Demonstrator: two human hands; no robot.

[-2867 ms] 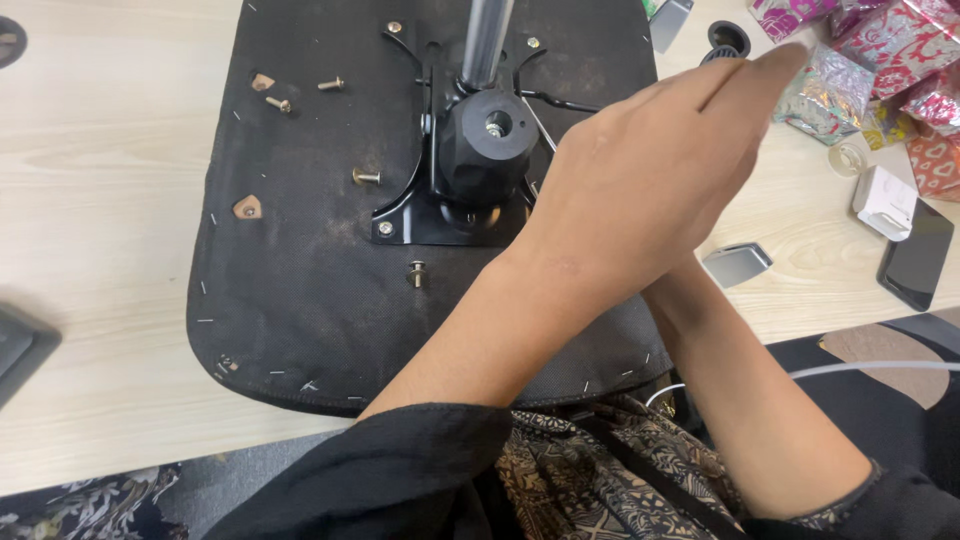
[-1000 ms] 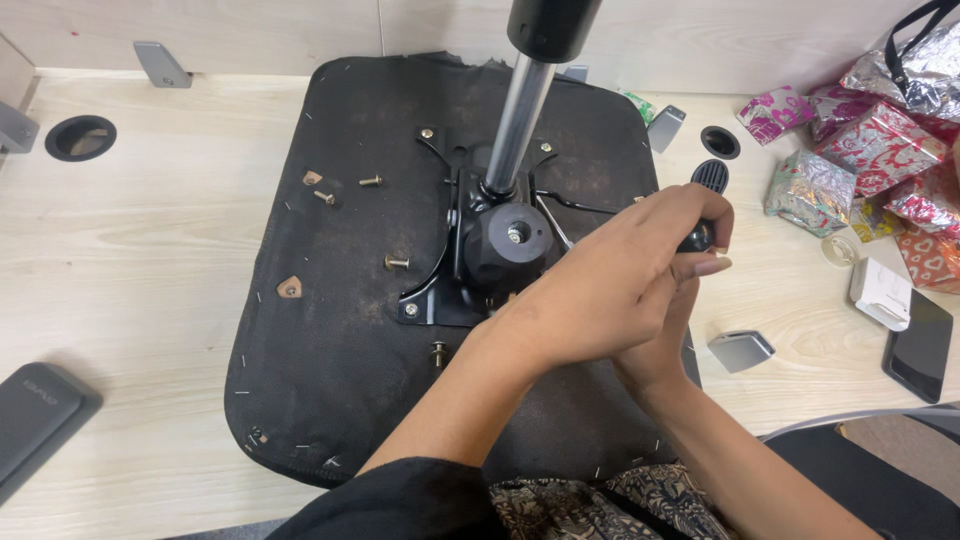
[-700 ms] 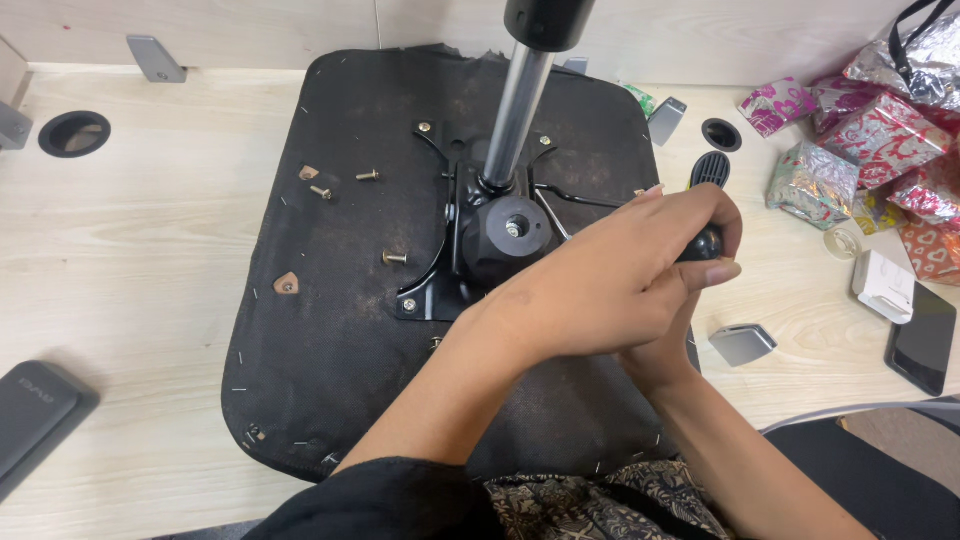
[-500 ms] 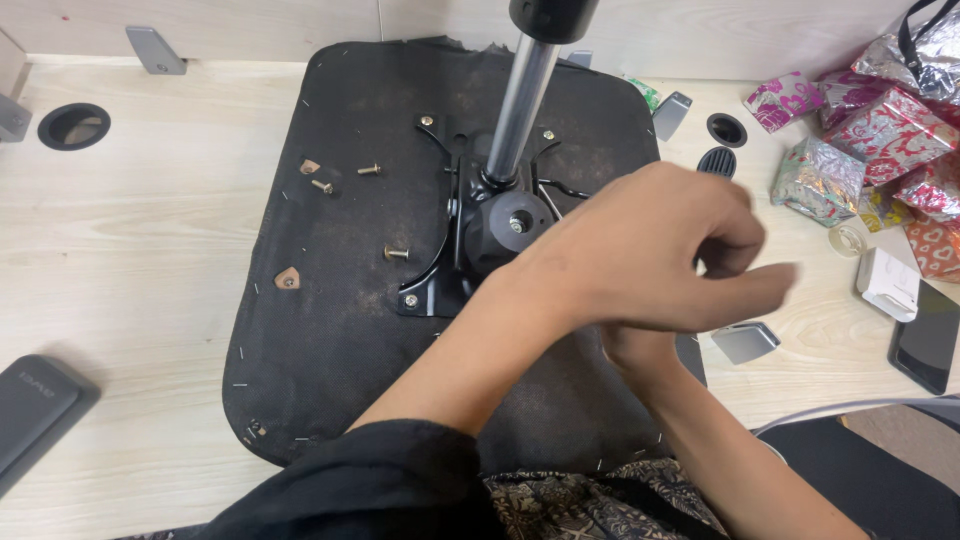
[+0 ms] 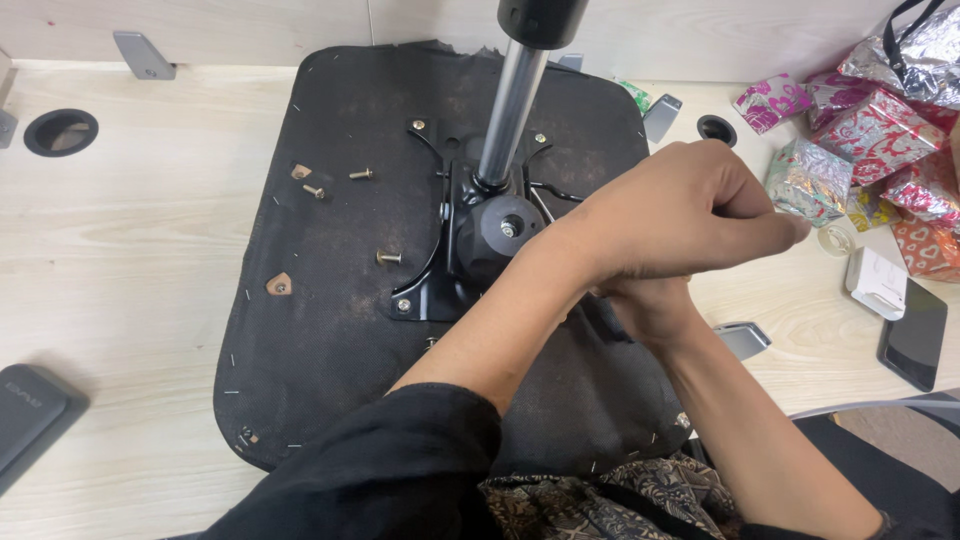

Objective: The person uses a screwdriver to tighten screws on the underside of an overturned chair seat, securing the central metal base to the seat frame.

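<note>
The black upturned office-chair seat base (image 5: 340, 330) lies flat near the back edge of the pale wooden worktop (image 5: 120, 280). Its chrome gas cylinder (image 5: 510, 105) stands upright, long axis toward the camera. The left hand (image 5: 680, 215) is curled closed over the right hand (image 5: 650, 305); I cannot tell what they grip. The black ribbed handle seen earlier is now hidden.

We see a pale wooden desk (image 5: 120, 280) with a round cable hole (image 5: 61, 132) at its upper left and a dark flat case (image 5: 28, 418) at the lower left edge. On the right lies a heap of shiny foil-wrapped gifts (image 5: 870, 130), with a white box (image 5: 877, 282) and a black phone (image 5: 914, 343) just below it
</note>
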